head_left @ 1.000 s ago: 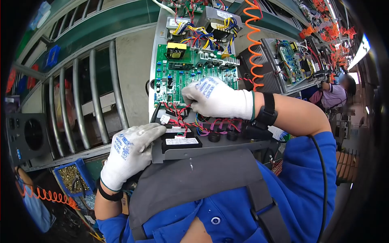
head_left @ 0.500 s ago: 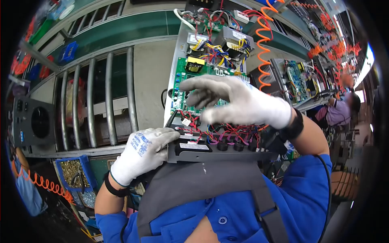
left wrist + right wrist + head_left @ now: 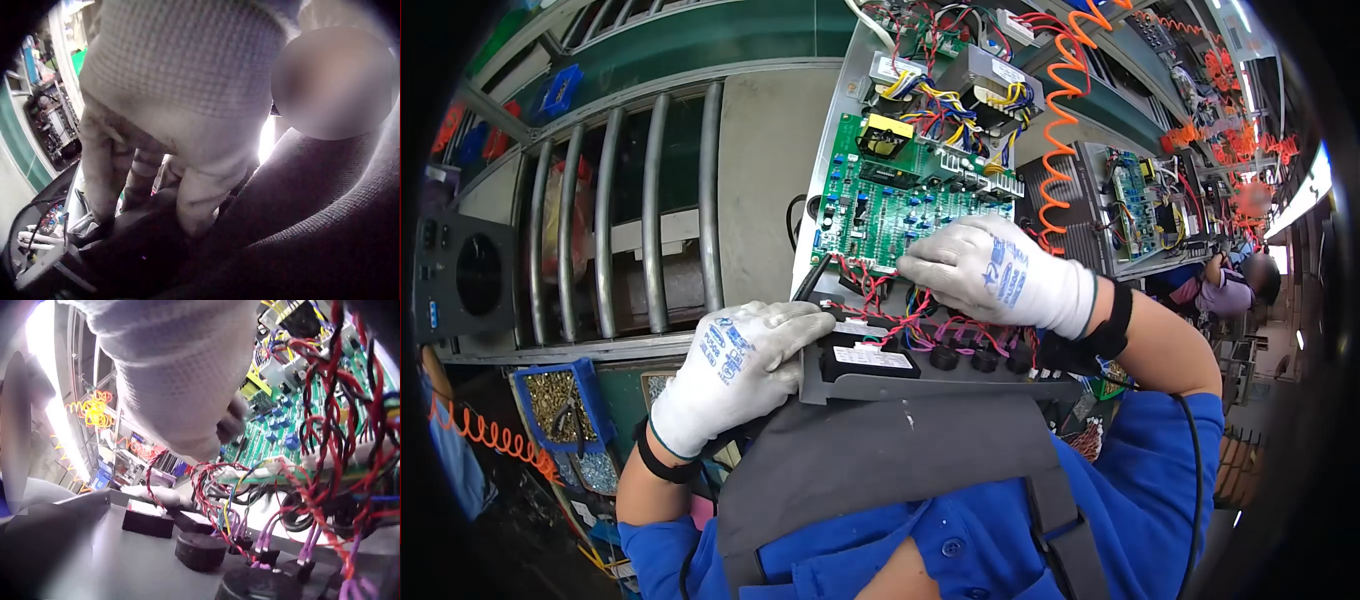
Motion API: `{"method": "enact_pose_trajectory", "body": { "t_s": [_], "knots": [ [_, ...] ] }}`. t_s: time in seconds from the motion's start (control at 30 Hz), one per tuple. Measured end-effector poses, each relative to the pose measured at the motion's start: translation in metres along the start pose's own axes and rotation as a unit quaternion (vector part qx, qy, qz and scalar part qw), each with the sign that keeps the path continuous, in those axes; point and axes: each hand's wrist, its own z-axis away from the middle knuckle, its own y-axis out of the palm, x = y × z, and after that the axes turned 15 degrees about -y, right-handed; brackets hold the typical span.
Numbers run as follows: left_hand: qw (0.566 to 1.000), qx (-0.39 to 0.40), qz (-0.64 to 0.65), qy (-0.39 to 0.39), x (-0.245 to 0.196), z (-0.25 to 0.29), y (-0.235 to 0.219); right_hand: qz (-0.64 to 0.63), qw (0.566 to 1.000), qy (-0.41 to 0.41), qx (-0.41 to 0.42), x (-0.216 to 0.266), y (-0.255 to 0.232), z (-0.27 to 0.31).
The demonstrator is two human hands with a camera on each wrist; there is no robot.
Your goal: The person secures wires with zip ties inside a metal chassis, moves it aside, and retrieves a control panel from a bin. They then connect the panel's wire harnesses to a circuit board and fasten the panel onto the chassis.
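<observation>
My gloved left hand (image 3: 735, 365) grips the left end of a dark grey panel (image 3: 930, 385), its fingers over the top edge and its thumb on the near side in the left wrist view. My gloved right hand (image 3: 1000, 275) is at the front edge of a green circuit board (image 3: 880, 215), fingers bent downward. Its fingertips are mostly hidden, so I cannot tell whether they pinch anything. Twisted red and black wires (image 3: 319, 419) run from the board edge to the panel. The panel carries black labelled modules (image 3: 870, 360) and round black parts (image 3: 200, 550) with purple leads.
Transformers (image 3: 995, 85) with coloured wires stand behind the board. An orange coiled hose (image 3: 1055, 150) hangs on the right, near another open unit (image 3: 1135, 205). Metal rollers (image 3: 655, 215) lie left; a blue bin of screws (image 3: 565, 405) stands below them. A person (image 3: 1220, 290) is far right.
My right hand lifted off the board with fingers spread, then came down again at the board's front edge. My left hand stays on the panel's left end. The head view has shifted.
</observation>
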Motion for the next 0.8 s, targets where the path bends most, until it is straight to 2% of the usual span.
{"method": "enact_pose_trajectory", "body": {
  "t_s": [0.07, 0.1, 0.17, 0.2, 0.27, 0.4, 0.43, 0.47, 0.53, 0.57, 0.7, 0.73, 0.8],
  "knots": [
    [1.000, -0.003, 0.007, 0.000, 0.000, -0.001, 0.000, 0.064, 0.995, 0.076, 0.012, 0.001, 0.007, -0.005],
    [1.000, -0.006, 0.014, 0.002, -0.001, -0.001, 0.000, 0.061, 0.995, 0.076, 0.015, -0.002, 0.012, -0.007],
    [1.000, -0.005, 0.023, -0.002, -0.001, -0.002, 0.000, -0.023, 0.987, 0.138, -0.074, -0.011, 0.027, -0.011],
    [1.000, -0.006, 0.029, -0.005, -0.001, -0.002, -0.001, -0.024, 0.988, 0.137, -0.069, -0.013, 0.032, -0.014],
    [0.999, 0.000, 0.032, -0.019, -0.004, -0.004, -0.004, -0.189, 0.956, 0.211, -0.084, -0.015, 0.039, -0.020],
    [0.998, 0.020, 0.029, -0.048, -0.005, -0.005, -0.006, -0.262, 0.924, 0.269, -0.071, -0.015, 0.038, -0.019],
    [0.998, 0.029, 0.028, -0.052, -0.005, -0.006, -0.007, -0.293, 0.908, 0.284, -0.095, -0.013, 0.038, -0.018],
    [0.998, 0.029, 0.034, -0.053, -0.004, -0.006, -0.007, -0.293, 0.908, 0.285, -0.089, -0.011, 0.040, -0.016],
    [0.998, 0.034, 0.030, -0.049, -0.003, -0.007, -0.007, -0.339, 0.883, 0.293, -0.140, -0.010, 0.048, -0.011],
    [0.998, 0.034, 0.033, -0.050, -0.003, -0.007, -0.009, -0.317, 0.902, 0.244, -0.162, -0.012, 0.051, -0.009],
    [0.997, 0.055, 0.034, -0.048, -0.001, -0.009, -0.011, -0.278, 0.923, 0.212, -0.161, -0.016, 0.060, -0.006],
    [0.997, 0.053, 0.033, -0.040, 0.000, -0.009, -0.010, -0.278, 0.922, 0.215, -0.162, -0.014, 0.059, -0.008],
    [0.997, 0.054, 0.027, -0.037, 0.000, -0.009, -0.011, -0.258, 0.918, 0.270, -0.136, -0.010, 0.051, -0.014]
  ]
}}
